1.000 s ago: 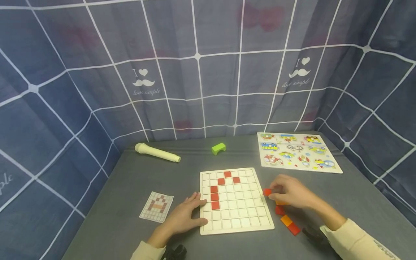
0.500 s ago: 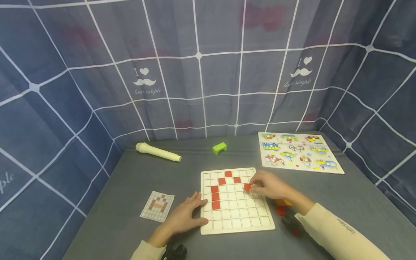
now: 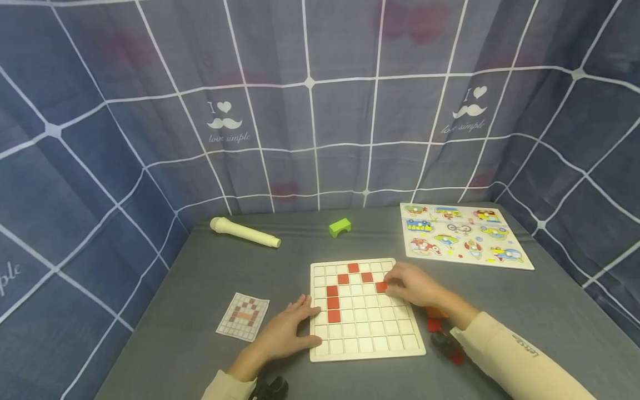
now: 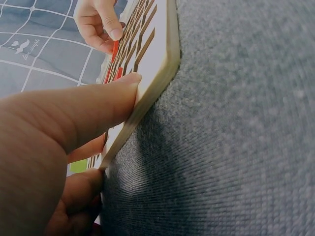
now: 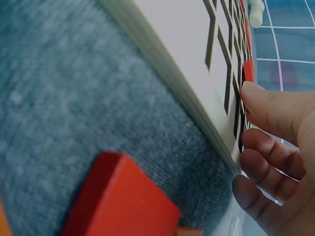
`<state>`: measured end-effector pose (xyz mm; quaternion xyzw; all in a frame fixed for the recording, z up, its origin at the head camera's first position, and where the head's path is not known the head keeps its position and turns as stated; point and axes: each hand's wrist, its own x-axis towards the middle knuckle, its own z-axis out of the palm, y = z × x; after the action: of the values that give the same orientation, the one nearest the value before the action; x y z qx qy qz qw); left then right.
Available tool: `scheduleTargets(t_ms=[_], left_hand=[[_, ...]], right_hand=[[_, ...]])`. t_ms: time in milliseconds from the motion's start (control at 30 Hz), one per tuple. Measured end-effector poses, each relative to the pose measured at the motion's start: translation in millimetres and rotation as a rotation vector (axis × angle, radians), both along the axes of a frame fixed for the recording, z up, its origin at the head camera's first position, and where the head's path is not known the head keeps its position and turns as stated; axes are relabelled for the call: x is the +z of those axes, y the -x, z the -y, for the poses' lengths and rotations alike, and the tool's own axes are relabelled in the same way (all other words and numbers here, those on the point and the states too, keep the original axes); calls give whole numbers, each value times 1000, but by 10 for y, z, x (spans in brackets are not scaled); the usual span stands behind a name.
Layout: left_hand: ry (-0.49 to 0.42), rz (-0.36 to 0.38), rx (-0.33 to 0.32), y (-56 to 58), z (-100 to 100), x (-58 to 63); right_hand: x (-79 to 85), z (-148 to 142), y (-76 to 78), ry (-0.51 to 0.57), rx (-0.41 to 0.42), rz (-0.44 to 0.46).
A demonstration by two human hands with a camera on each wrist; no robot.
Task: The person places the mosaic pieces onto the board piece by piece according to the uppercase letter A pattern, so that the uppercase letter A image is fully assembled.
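A pale wooden grid board (image 3: 367,328) lies on the grey cloth, with several red square tiles (image 3: 333,303) in its cells. At its left edge rests my left hand (image 3: 286,332); the thumb (image 4: 118,93) lies on the rim in the left wrist view. Over the board's upper right part, my right hand (image 3: 415,284) pinches a red square tile (image 3: 381,287) between thumb and fingers. That tile stands tilted at the grid in the left wrist view. Loose red and orange tiles (image 3: 434,325) lie right of the board, partly hidden under my right forearm.
A small pattern card (image 3: 244,316) lies left of my left hand. Behind the board are a cream microphone-shaped object (image 3: 245,232), a green arch block (image 3: 340,227) and a vehicle puzzle board (image 3: 465,236). A checked curtain (image 3: 340,111) surrounds the table.
My right hand has carried the red tile from beside the loose tiles leftward onto the grid, and lowered it slightly since half a second ago. My left hand has stayed at the board's edge.
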<state>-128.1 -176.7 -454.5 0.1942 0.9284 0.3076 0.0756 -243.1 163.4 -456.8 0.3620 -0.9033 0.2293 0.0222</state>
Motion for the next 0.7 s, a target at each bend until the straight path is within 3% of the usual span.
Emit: scheduleTargets(t_ms=[700], left_hand=[[-16,3,-6,1,-5,14]], right_hand=[[-27,10,-12,3,-9,-58]])
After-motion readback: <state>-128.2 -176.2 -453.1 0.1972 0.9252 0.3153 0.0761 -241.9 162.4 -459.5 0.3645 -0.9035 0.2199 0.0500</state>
